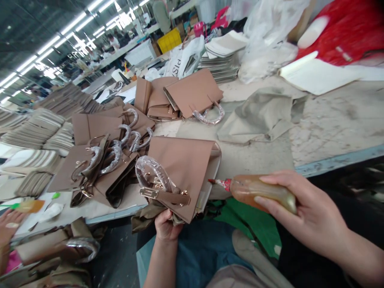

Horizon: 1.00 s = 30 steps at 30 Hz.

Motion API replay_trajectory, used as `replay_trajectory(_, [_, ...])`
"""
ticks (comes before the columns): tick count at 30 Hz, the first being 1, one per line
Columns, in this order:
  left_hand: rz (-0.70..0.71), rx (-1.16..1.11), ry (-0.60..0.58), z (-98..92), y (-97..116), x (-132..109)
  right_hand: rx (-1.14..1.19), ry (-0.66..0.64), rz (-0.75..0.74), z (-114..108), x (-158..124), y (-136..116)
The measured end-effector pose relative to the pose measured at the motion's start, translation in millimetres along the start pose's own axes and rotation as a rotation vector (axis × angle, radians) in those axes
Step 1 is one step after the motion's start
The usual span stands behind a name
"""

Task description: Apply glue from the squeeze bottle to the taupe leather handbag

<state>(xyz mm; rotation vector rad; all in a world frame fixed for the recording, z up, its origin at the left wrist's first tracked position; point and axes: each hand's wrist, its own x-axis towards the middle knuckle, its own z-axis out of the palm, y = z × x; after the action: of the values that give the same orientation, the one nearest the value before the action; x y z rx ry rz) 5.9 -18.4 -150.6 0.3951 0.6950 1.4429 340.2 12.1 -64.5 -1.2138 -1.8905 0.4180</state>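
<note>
A tan handbag with a plastic-wrapped handle and gold buckles lies tilted at the table's front edge. My left hand grips its lower edge, where dark olive lining hangs out. In my right hand is a squeeze bottle of amber liquid, held level. Its red tip points left at the bag's open side, close to the pale inner edge; whether they touch is unclear.
Several tan bags are piled at left, more behind. Grey-green cloth lies at right near red plastic. Stacked panels stand far left. Another person's hand holds a similar bottle at the left edge.
</note>
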Motion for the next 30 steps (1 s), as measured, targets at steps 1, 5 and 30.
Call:
replay_trajectory(1, [-0.007, 0.004, -0.022, -0.8, 0.5, 0.0, -0.016, 0.017, 0.012, 0.4, 1.7, 2.9])
replay_trajectory(5, [-0.023, 0.003, -0.091, -1.2, 1.5, 0.4, 0.012, -0.009, 0.053, -3.1, -1.1, -0.1])
replay_trajectory(30, [-0.011, -0.023, -0.023, -5.9, 0.9, 0.7, -0.014, -0.029, 0.006, -6.6, 10.2, 9.7])
